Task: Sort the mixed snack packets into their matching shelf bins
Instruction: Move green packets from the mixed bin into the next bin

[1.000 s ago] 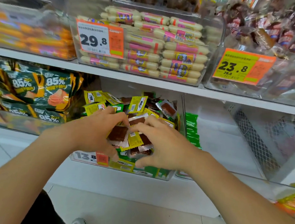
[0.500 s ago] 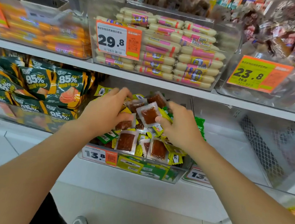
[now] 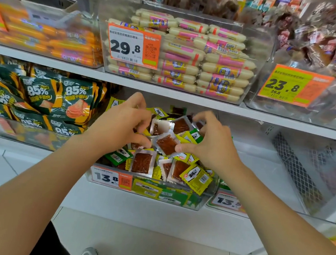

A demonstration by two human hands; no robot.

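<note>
hands rose over the bin (image 3: 177,203); left hand (image 3: 119,127) fingers clamp packets (image 3: 142,162), right hand (image 3: 211,148) fingers pinch a brown packet (image 3: 166,145); sorting looks barely begun.

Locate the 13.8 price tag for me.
In the head view, the 13.8 price tag is low and left of centre, stuck on the front wall of the clear bin holding the mixed packets, below the left hand.
</note>
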